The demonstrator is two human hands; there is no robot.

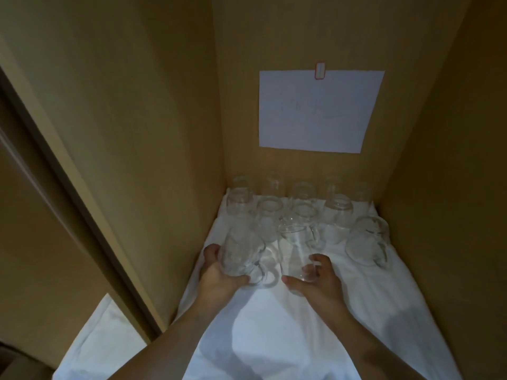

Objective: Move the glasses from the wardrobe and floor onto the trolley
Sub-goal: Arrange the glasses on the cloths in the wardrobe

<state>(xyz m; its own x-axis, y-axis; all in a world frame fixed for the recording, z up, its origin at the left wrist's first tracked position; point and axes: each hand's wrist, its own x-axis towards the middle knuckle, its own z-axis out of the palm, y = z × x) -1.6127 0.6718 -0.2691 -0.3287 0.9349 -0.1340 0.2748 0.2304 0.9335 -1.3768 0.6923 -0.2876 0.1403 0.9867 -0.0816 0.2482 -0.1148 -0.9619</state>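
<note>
— Inside the wardrobe, on the white cloth, both hands are at the front glasses. See, the left hand has its fingers curled around a handled glass, tilted a little.

— And the right hand?

— It closes on the tall glass, thumb under, fingers around the side, maybe not yet firm. I think each glass should be lifted straight up, slowly, because the other glasses stand very near behind. One handled glass leans at the right. I cannot see the trolley from here.
</note>
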